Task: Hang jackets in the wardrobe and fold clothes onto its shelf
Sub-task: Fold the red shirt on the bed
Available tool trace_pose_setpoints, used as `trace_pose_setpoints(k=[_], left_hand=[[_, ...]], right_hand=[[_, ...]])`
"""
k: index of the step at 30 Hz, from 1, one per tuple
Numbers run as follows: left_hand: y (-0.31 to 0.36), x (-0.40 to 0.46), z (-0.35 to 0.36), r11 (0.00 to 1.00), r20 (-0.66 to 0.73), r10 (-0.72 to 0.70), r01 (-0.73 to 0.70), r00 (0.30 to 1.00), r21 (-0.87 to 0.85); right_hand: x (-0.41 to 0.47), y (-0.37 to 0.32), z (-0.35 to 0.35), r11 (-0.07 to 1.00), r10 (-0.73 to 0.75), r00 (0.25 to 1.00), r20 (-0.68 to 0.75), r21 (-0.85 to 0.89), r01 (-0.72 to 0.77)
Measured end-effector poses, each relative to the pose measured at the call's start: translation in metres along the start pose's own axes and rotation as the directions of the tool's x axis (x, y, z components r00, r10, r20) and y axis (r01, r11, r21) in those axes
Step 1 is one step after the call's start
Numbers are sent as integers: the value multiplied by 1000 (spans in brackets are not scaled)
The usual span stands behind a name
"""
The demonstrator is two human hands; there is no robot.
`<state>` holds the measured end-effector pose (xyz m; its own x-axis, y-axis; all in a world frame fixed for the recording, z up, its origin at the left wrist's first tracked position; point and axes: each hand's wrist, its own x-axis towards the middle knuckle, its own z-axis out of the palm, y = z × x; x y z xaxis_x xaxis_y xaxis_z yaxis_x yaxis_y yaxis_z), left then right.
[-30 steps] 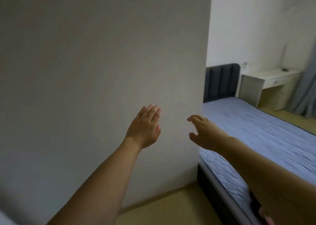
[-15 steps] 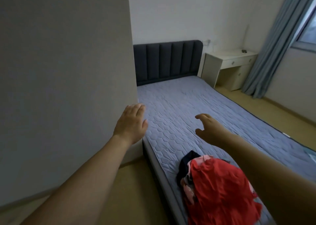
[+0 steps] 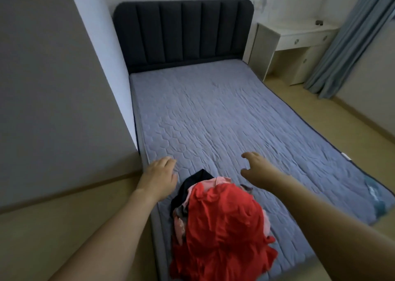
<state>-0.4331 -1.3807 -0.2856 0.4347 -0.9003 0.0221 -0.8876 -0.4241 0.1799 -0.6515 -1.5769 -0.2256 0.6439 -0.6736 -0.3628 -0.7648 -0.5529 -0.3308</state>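
Far left of frame: plain grey panel point(image 3: 53, 84) fills the upper left w/ tan floor point(image 3: 64, 221) below it.

Lower left: left hand point(image 3: 159, 177) reaches fwd, palm down, empty. Fingers straight & close together, tips over the near-left edge of the mattress point(image 3: 213, 114); can't tell if they touch it.

Centre bottom: pile of clothes point(image 3: 220, 229) lies on the mattress near its foot, btwn the two forearms. Red garment on top, pink & dark pieces showing under it at the pile's upper left. Neither hand touches the pile.

Top centre: dark padded headboard point(image 3: 183, 32) at the far end of the bed.

Right of centre: right hand point(image 3: 254, 166) held over the mattress just beyond the pile, empty, thumb & fingers apart and loosely curved.

Upper right: white desk point(image 3: 299, 37) beside the headboard, blue-grey curtain point(image 3: 350, 39) at the right edge.
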Motion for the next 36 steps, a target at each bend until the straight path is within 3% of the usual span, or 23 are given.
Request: trace_pose_setpoints(k=[4,12,16,20,22,24,26,28,32,34,36], left_hand=[[44,9,49,981,137,-149,164,979,-107],[105,84,180,883,288,-288,370,913,-290],[141,108,281,842,352,-284,408,892,-353],[190,128,372,729,428,-265,470,864,-498],[209,133,411,702,442,-324,526,836,-480],[228,133,441,782,412,-419,552,809,-289],[243,128,456,817,323,-483,551,814,-167],[251,117,464,829,197,-485,520,852,-207],[239,72,467,896,126,-384,402,915,-190],[231,45,462,899,147,-389,410,909,-156],[222,19,455,876,169,-439,462,882,-140]], right_hand=[[34,64,18,999,35,985,170,-10,-34],[152,166,85,993,47,968,247,92,-72],[234,221,140,989,50,936,348,113,-94],[306,258,197,984,22,901,433,152,-96],[332,269,230,988,-20,882,471,147,-56],[350,280,265,987,-28,867,498,150,-54],[357,287,299,981,-21,846,532,175,-86],[352,289,325,981,4,860,510,164,-102],[328,274,343,993,-100,942,321,84,77],[316,259,338,974,-221,927,302,27,223],[305,237,335,912,-369,863,346,-46,408]])
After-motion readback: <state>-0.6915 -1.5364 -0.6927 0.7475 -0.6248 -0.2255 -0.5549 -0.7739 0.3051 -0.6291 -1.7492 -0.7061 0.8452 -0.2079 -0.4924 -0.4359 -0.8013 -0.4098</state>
